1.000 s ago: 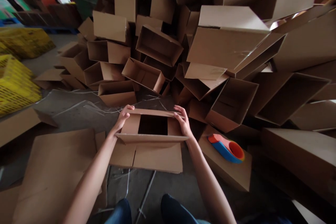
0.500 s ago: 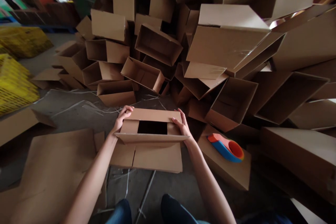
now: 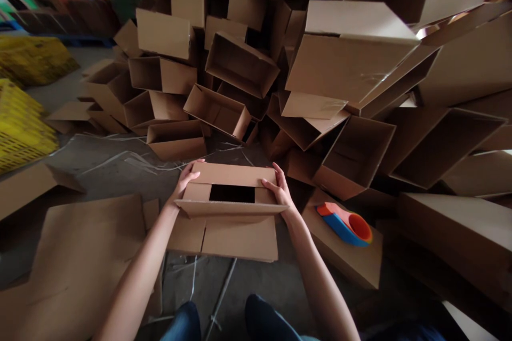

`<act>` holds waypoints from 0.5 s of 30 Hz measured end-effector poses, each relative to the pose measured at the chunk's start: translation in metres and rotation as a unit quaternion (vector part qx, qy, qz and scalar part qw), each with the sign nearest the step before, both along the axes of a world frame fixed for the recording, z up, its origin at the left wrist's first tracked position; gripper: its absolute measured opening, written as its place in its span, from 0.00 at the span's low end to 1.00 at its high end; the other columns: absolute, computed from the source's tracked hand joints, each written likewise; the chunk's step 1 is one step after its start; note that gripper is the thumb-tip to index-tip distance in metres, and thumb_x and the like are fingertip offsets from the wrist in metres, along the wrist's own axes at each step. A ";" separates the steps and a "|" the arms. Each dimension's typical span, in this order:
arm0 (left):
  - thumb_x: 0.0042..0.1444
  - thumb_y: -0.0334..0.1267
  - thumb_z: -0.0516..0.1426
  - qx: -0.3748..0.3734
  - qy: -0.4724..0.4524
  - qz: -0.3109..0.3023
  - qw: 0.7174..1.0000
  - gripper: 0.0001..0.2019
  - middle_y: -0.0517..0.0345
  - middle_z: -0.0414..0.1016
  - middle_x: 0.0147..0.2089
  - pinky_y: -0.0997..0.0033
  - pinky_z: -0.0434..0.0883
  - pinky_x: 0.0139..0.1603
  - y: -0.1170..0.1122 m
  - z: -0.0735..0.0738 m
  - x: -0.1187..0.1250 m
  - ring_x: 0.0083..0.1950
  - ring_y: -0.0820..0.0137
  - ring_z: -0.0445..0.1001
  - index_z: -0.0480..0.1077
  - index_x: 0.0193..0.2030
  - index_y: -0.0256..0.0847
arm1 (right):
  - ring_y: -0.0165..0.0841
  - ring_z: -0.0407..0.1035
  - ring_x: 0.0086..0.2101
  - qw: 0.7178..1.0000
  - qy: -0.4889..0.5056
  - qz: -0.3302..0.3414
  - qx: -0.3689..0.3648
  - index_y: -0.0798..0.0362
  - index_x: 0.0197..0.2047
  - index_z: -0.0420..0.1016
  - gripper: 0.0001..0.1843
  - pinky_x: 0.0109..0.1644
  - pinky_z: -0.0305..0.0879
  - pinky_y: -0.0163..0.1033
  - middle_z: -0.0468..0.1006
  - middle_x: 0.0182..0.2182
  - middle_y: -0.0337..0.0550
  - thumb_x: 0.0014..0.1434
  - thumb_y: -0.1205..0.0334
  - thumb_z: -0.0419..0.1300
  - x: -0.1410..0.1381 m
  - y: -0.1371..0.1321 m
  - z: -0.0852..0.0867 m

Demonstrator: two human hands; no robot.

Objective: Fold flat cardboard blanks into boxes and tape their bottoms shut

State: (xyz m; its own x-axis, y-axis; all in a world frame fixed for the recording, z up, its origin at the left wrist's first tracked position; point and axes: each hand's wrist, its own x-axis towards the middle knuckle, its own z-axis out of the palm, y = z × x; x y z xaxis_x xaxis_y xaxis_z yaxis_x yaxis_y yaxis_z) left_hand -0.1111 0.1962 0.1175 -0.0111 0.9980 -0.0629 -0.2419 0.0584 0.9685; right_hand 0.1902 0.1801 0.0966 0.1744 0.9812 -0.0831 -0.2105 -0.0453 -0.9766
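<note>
At far left, a yellow crate point(image 3: 26, 133) stands on the floor point(image 3: 240, 285). Right of it, a brown sheet point(image 3: 92, 256) lies low, in front of the person and to the left. White straps point(image 3: 138, 162) trail across the floor between the sheet and a pile point(image 3: 218, 112) of open boxes.

The left hand point(image 3: 185, 182) is at the left end of a box point(image 3: 224, 209). Its fingers are closed round the far left corner, thumb on the inner side, holding the cardboard.

The box is between the two hands, ahead of the person's legs point(image 3: 184, 322) and nearer than the pile. Its far flap point(image 3: 234, 173) slopes inward; the near flap tilts up along the front edge. The end flaps point(image 3: 198, 192) are folded in, leaving a dark gap at the middle. Two panels point(image 3: 240, 240) with a slit between them show below the near flap; whether they are part of the box cannot be told.

The right hand point(image 3: 281, 187) holds the right end, thumb on the far flap, other fingers bent behind the edge, partly hidden.

Right of that arm, an orange and blue object point(image 3: 344, 224) rests on a carton point(image 3: 368, 264). Larger boxes point(image 3: 452, 146) lie tilted at far right
</note>
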 end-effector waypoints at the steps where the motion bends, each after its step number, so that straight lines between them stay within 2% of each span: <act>1: 0.45 0.43 0.64 -0.002 0.000 -0.002 1.000 0.22 0.56 0.77 0.49 0.69 0.69 0.39 0.000 0.000 0.000 0.42 0.63 0.75 0.74 0.50 0.45 | 0.43 0.69 0.58 1.000 0.002 -0.003 0.002 0.39 0.63 0.67 0.43 0.65 0.64 0.52 0.73 0.60 0.42 0.44 0.52 0.72 -0.001 -0.001 0.001; 4: 0.45 0.44 0.64 -0.008 0.005 -0.006 1.000 0.23 0.56 0.78 0.49 0.69 0.69 0.37 0.000 -0.001 -0.001 0.41 0.63 0.75 0.74 0.50 0.45 | 0.45 0.68 0.59 1.000 -0.001 0.003 -0.018 0.40 0.60 0.70 0.40 0.64 0.66 0.52 0.72 0.61 0.43 0.43 0.52 0.74 0.003 -0.001 0.008; 6: 0.44 0.44 0.65 -0.001 0.013 0.007 1.000 0.23 0.55 0.79 0.51 0.68 0.69 0.41 0.002 0.000 -0.001 0.45 0.61 0.76 0.76 0.49 0.44 | 0.47 0.67 0.61 0.999 -0.021 0.021 -0.039 0.41 0.57 0.73 0.37 0.64 0.66 0.53 0.72 0.62 0.43 0.42 0.51 0.75 0.010 -0.001 0.018; 9: 0.42 0.44 0.65 0.020 0.023 0.034 0.999 0.21 0.52 0.79 0.54 0.66 0.69 0.49 0.003 0.000 0.000 0.55 0.56 0.74 0.78 0.46 0.42 | 0.46 0.63 0.64 0.998 -0.052 0.022 -0.028 0.42 0.54 0.77 0.27 0.67 0.61 0.55 0.74 0.61 0.44 0.51 0.46 0.69 0.025 -0.005 0.044; 12: 0.42 0.45 0.65 0.020 0.025 0.034 0.999 0.21 0.52 0.79 0.55 0.63 0.69 0.52 0.004 -0.001 0.001 0.59 0.53 0.73 0.78 0.45 0.43 | 0.45 0.67 0.60 0.993 -0.089 -0.054 0.049 0.44 0.51 0.78 0.18 0.65 0.61 0.57 0.78 0.55 0.45 0.61 0.47 0.60 0.030 -0.019 0.080; 13: 0.42 0.45 0.65 0.017 0.025 0.031 0.999 0.21 0.52 0.79 0.55 0.63 0.69 0.52 0.004 -0.001 0.002 0.59 0.53 0.73 0.78 0.46 0.43 | 0.45 0.70 0.57 0.984 -0.126 -0.090 0.086 0.45 0.50 0.78 0.16 0.63 0.63 0.55 0.80 0.52 0.46 0.63 0.48 0.58 0.026 -0.027 0.092; 15: 0.42 0.45 0.65 0.015 0.022 0.030 0.999 0.21 0.52 0.79 0.56 0.63 0.70 0.50 0.005 -0.003 0.002 0.58 0.53 0.73 0.78 0.45 0.44 | 0.43 0.72 0.52 0.947 -0.233 -0.136 0.172 0.47 0.48 0.77 0.13 0.58 0.66 0.52 0.80 0.49 0.46 0.67 0.53 0.55 0.011 -0.044 0.112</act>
